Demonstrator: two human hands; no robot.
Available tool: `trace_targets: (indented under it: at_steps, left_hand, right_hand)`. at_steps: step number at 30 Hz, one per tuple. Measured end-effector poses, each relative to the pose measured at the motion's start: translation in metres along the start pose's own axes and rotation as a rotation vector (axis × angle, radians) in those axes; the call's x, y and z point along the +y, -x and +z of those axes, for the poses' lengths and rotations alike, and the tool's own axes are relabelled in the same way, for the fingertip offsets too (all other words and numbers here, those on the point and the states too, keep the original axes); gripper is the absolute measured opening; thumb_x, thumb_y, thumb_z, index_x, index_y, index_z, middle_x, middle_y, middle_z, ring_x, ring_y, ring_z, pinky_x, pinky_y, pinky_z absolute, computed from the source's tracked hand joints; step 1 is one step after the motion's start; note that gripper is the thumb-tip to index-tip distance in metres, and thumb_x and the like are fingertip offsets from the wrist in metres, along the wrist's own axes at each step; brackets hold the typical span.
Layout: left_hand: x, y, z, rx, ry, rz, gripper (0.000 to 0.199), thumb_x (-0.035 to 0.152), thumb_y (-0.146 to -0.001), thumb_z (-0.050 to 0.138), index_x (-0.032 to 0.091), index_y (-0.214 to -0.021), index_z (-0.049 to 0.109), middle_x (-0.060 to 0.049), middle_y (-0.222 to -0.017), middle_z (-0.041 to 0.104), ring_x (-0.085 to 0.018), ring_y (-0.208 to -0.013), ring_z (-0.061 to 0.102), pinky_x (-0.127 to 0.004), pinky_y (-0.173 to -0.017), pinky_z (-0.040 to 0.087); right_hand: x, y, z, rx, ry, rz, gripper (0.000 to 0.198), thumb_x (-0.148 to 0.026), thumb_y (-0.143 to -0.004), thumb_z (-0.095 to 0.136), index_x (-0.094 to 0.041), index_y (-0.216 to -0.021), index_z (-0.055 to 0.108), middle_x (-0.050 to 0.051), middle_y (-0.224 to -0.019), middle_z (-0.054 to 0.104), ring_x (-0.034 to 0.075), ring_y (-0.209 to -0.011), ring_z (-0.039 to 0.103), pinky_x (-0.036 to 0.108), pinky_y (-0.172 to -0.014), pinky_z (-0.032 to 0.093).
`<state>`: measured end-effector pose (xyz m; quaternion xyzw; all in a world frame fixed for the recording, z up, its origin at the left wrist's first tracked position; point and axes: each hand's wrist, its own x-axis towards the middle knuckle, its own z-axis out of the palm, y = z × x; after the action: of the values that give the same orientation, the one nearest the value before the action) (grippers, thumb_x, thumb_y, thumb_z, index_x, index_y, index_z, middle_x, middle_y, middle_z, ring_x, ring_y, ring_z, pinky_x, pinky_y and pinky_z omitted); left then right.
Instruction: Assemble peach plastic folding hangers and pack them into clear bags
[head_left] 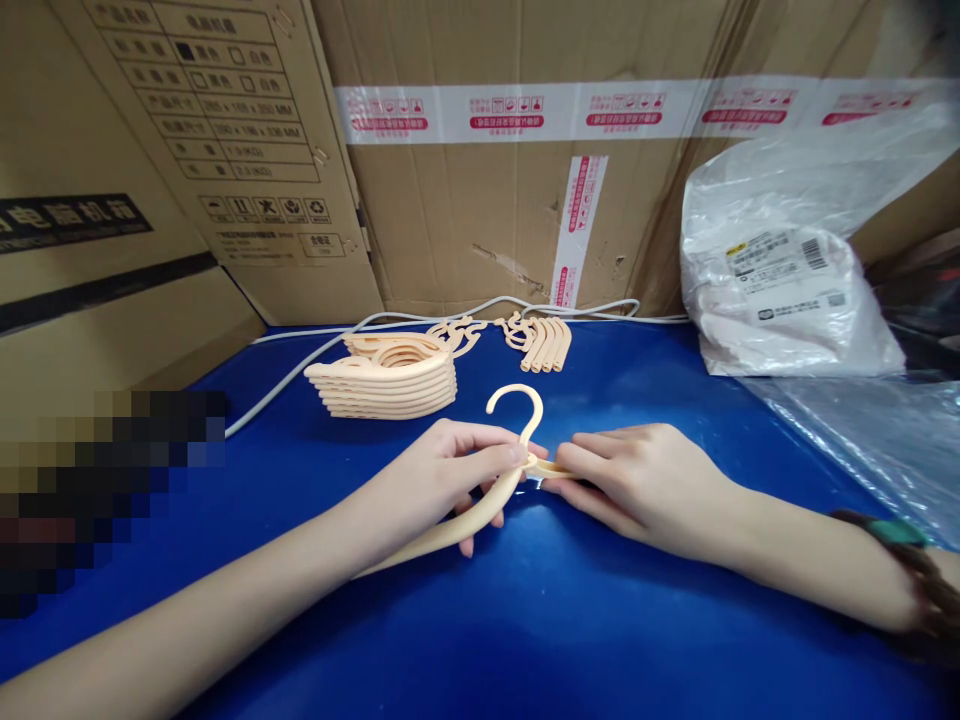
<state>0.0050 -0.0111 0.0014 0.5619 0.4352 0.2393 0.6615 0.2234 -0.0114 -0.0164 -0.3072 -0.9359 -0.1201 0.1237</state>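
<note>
Between my left grip (469,460) and right grip (634,475): hanger (450,530), uniform pale cream. Beyond my left grip: stacked hangers (390,390), same cream. Below both: table (525,620), plain blue. Farther beyond: carton (465,210), brown; its tape (450,112), white with repeating red print. Beyond my right grip, rightward: plastic bag (787,210), translucent whitish; its label (784,265), black print, yellow patch.

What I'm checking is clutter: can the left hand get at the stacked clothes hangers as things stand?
Likely yes: only blue surface shows between the left hand and the stacked clothes hangers, though its fingers hold another hanger.
</note>
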Motion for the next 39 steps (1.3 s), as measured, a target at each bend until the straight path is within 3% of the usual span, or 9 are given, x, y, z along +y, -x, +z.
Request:
trace_targets:
  at_steps: [8, 22, 27, 31, 39]
  left_hand:
    - [0.0006, -0.0015, -0.0008, -0.009, 0.035, 0.019, 0.023, 0.035, -0.085, 0.063, 0.016, -0.095, 0.071, -0.001, -0.067, 0.059, -0.013, -0.063, 0.059, -0.019, -0.046, 0.055]
    - [0.0001, -0.0051, -0.0016, 0.003, 0.042, 0.020, 0.017, 0.029, -0.077, 0.070, 0.014, -0.085, 0.071, -0.004, -0.071, 0.066, -0.015, -0.068, 0.063, -0.018, -0.050, 0.056]
    - [0.0006, -0.0037, -0.0008, 0.011, 0.064, 0.031, 0.018, 0.029, -0.083, 0.066, 0.013, -0.089, 0.073, -0.003, -0.064, 0.064, -0.012, -0.059, 0.060, -0.016, -0.045, 0.054]
    - [0.0046, -0.0011, -0.0010, 0.055, 0.105, 0.026, 0.024, 0.028, -0.086, 0.064, 0.014, -0.103, 0.071, -0.002, -0.060, 0.063, -0.011, -0.054, 0.059, -0.017, -0.043, 0.054]
    - [0.0048, 0.0013, -0.0011, -0.032, 0.080, -0.007, 0.028, 0.031, -0.089, 0.063, 0.013, -0.111, 0.069, -0.001, -0.058, 0.063, -0.009, -0.049, 0.057, -0.014, -0.042, 0.053]
  right_hand:
    - [0.0002, -0.0025, 0.0002, 0.101, 0.072, -0.050, 0.037, -0.030, -0.103, 0.033, -0.017, -0.079, 0.059, 0.000, -0.067, 0.059, 0.014, -0.056, 0.054, 0.030, -0.057, 0.035]
    - [0.0004, 0.0000, -0.0013, 0.159, -0.003, -0.041, 0.037, -0.029, -0.103, 0.032, -0.017, -0.084, 0.061, 0.001, -0.068, 0.064, 0.013, -0.056, 0.058, 0.027, -0.055, 0.037]
    - [0.0020, -0.0002, -0.0010, 0.146, -0.052, -0.025, 0.032, -0.028, -0.101, 0.037, -0.015, -0.086, 0.063, 0.002, -0.069, 0.064, 0.014, -0.057, 0.059, 0.027, -0.055, 0.037]
    - [0.0028, 0.0008, -0.0013, 0.128, -0.061, -0.049, 0.032, -0.029, -0.100, 0.039, -0.015, -0.086, 0.063, 0.002, -0.069, 0.065, 0.013, -0.057, 0.059, 0.027, -0.055, 0.038]
    - [0.0034, 0.0013, -0.0008, 0.145, -0.025, -0.088, 0.034, -0.030, -0.101, 0.039, -0.016, -0.079, 0.062, 0.001, -0.066, 0.061, 0.012, -0.055, 0.055, 0.027, -0.056, 0.038]
